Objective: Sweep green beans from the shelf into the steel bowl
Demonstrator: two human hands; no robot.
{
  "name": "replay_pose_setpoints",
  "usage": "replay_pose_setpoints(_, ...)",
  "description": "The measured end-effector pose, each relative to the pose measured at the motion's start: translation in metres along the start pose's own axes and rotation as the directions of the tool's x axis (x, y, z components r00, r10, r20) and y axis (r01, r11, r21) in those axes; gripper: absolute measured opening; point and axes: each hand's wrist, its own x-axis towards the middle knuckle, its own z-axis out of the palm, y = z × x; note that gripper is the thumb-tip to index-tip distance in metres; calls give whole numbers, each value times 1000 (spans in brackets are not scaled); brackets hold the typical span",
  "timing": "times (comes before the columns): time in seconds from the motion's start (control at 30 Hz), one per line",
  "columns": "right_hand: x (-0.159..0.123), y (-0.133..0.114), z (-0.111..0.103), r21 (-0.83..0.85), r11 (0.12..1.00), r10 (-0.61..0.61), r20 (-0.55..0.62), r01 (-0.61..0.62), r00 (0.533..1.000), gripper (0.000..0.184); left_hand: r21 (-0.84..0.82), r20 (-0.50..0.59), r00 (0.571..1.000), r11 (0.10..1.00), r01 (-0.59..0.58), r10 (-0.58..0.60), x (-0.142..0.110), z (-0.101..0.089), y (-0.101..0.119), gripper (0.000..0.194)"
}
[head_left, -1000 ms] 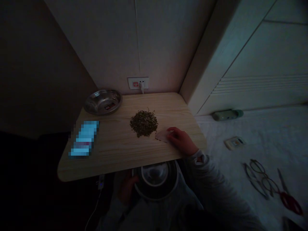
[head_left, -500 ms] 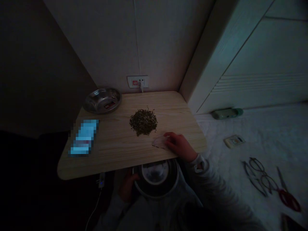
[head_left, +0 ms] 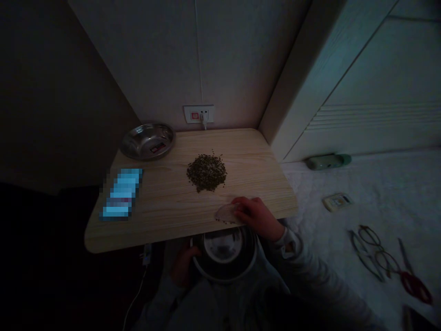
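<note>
My right hand (head_left: 257,214) is closed on a thin, clear scraper-like piece (head_left: 225,213), resting on the tabletop near its front edge. A few dark grains lie along the piece's lower edge. Beyond it, a pile of small greenish-brown grains (head_left: 206,172) is heaped on the wooden table (head_left: 158,184). Below the front edge, my left hand (head_left: 184,264) grips the left rim of a metal bowl (head_left: 223,276) on my lap. The table's edge hides the bowl's far side.
A second metal bowl (head_left: 148,142) stands at the back left, with a blurred lit phone (head_left: 122,193) before it. To the right, a green bottle (head_left: 327,162), a small pale box (head_left: 336,202), glasses (head_left: 370,250) and red-handled scissors (head_left: 415,287) lie on a white quilted cover.
My right hand has drawn the clear piece toward the table's front edge, bringing a few grains along. My left hand still holds the bowl. The view has shifted slightly.
</note>
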Motion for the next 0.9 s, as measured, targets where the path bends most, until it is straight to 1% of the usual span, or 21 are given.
replay_pose_setpoints(0.13, -3, 0, 2, -7, 1000, -21, 15, 21, 1000, 24, -18, 3, 1000, 1000, 6, -6, 2, 0, -2, 35)
replay_pose_setpoints(0.27, -5, -2, 2, -17, 999, -28, 31, 28, 999, 25, -37, 42, 999, 999, 3, -1, 4, 0, -5, 43)
replay_pose_setpoints(0.37, -6, -4, 1, -13, 999, -28, 39, 29, 999, 24, -31, 33, 999, 999, 16, -15, 5, -2, -7, 46)
replay_pose_setpoints(0.53, -8, -4, 2, -13, 999, -52, 57, 53, 997, 25, -15, 54, 998, 1000, -9, 10, 3, -3, -7, 44)
replay_pose_setpoints(0.67, -9, -4, 4, 5, 995, -103, 73, 102, 992, 23, -7, 60, 998, 1000, -19, 19, 1, -2, -5, 41)
replay_pose_setpoints(0.8, -12, -2, 3, 104, 988, -127, 89, 118, 988, 21, -1, 53, 998, 1000, -29, 29, 1, -4, -4, 39)
replay_pose_setpoints(0.87, -11, 3, -1, 215, 973, -96, 65, 80, 993, 22, 11, 36, 999, 1000, -28, 28, 0, -5, -2, 35)
replay_pose_setpoints(0.9, -9, 6, -3, 279, 959, -62, 41, 48, 997, 24, 14, 23, 999, 1000, -27, 27, -1, -5, -1, 33)
